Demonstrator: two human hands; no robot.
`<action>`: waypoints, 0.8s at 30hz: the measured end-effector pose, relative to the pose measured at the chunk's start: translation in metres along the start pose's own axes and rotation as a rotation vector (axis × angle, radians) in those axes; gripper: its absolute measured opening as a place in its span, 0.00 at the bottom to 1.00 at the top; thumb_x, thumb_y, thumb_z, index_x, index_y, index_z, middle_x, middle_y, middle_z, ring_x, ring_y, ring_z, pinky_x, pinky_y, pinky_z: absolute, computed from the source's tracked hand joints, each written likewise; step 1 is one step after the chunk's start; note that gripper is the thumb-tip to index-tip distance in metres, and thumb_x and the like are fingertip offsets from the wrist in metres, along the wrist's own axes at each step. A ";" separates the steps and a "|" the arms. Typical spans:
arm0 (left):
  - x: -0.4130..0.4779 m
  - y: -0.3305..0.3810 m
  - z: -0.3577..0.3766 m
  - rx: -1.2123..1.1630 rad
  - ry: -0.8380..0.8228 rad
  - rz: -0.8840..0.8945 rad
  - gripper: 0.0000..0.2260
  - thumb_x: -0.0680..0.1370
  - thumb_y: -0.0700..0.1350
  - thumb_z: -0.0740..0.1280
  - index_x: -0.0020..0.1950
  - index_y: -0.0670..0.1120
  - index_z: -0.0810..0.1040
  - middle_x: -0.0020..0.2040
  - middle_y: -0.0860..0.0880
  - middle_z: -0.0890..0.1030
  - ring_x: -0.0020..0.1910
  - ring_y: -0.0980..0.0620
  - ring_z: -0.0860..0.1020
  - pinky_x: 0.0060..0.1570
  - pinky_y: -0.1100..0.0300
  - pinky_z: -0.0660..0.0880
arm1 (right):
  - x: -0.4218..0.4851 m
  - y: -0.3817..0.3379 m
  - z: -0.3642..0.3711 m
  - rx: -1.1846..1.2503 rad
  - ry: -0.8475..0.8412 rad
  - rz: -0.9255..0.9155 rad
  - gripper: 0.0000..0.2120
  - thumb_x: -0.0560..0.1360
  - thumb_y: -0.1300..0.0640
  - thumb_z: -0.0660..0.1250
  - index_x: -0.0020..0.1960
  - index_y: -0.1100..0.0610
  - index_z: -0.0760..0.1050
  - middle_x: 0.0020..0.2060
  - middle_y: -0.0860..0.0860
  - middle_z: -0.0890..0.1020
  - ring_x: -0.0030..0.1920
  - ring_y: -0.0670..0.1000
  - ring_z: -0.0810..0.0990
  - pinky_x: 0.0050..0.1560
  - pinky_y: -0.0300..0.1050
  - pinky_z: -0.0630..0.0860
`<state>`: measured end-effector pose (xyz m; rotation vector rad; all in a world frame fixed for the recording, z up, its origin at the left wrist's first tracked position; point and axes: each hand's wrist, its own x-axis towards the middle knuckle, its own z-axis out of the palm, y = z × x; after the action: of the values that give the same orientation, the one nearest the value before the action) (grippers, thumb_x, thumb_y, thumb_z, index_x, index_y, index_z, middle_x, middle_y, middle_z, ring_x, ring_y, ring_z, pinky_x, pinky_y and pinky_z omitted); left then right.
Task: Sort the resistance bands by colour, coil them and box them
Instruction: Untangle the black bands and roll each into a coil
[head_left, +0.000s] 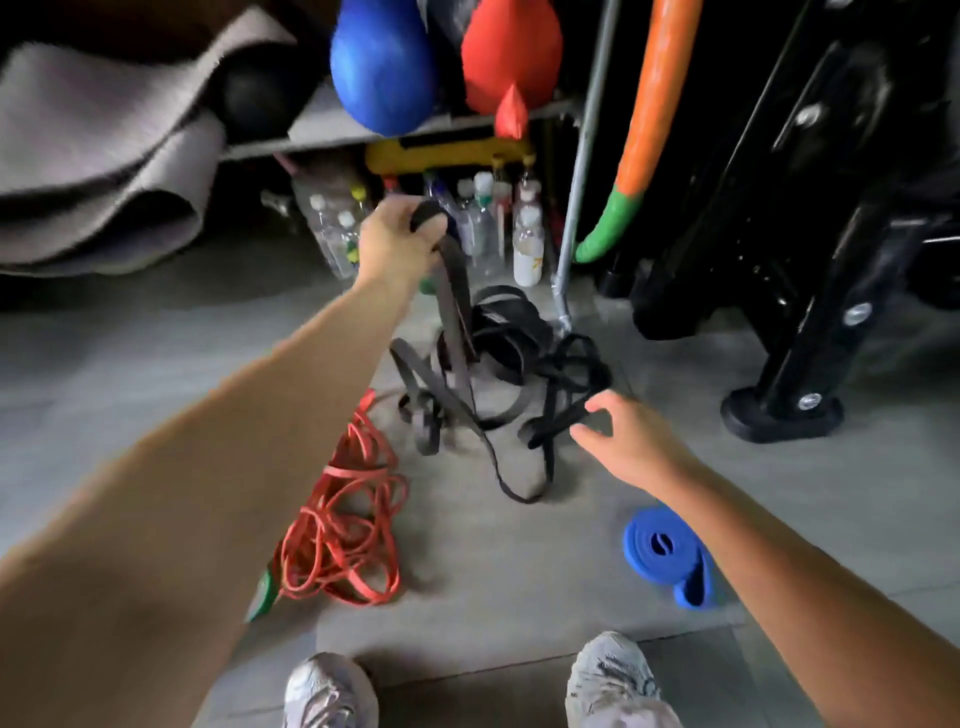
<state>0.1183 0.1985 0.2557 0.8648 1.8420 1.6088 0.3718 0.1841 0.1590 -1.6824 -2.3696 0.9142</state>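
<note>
On the floor (519, 582), over the black tangle (519, 364), lift with left hand (400, 239), fingers curled round one black band (453, 280); pin snagged loops with right hand (631, 447), fingers spread and empty, then coil.

Place: a storage corner of a gym or a training room.
Shelf: a grey shelf (332, 130) carries a blue ball (382, 67) and a red ball (511, 57), both pear-shaped; a black ball (254, 96) sits further left.
Mats: thick grey mats (98, 156) lie folded in layers at the left.
Under the shelf: many plastic bottles (527, 244) stand on the floor, below a yellow holder (447, 153).
Right side: an orange padded bar (652, 104) with a green end leans beside a black machine frame (810, 208), which has a bolt in its foot.
Floor: grey tiles (156, 338); red bands (345, 525), black bands (498, 374) and a coiled blue band (665, 551) lie on them.
</note>
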 end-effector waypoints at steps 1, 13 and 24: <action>-0.001 0.026 -0.007 -0.105 0.006 0.045 0.08 0.77 0.35 0.65 0.47 0.48 0.73 0.42 0.52 0.77 0.42 0.54 0.77 0.43 0.58 0.77 | -0.003 -0.011 -0.012 0.005 0.007 -0.009 0.22 0.74 0.48 0.66 0.64 0.56 0.71 0.60 0.55 0.76 0.61 0.55 0.75 0.57 0.44 0.68; -0.092 0.186 -0.100 0.015 -0.356 0.201 0.09 0.78 0.37 0.64 0.55 0.47 0.76 0.45 0.49 0.78 0.45 0.53 0.79 0.47 0.57 0.80 | -0.043 -0.205 -0.116 0.480 0.200 -0.371 0.56 0.60 0.47 0.80 0.76 0.46 0.47 0.69 0.51 0.65 0.68 0.50 0.66 0.65 0.48 0.69; -0.173 0.222 -0.173 -0.407 -0.243 0.274 0.06 0.79 0.37 0.62 0.52 0.45 0.75 0.47 0.44 0.79 0.43 0.48 0.81 0.46 0.55 0.80 | -0.095 -0.213 -0.055 0.282 -0.082 -0.319 0.11 0.73 0.50 0.69 0.43 0.59 0.78 0.37 0.52 0.80 0.36 0.51 0.76 0.32 0.37 0.68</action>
<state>0.1258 -0.0260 0.4975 1.0970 1.2120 1.8612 0.2542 0.0772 0.3386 -1.1467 -2.3293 1.2031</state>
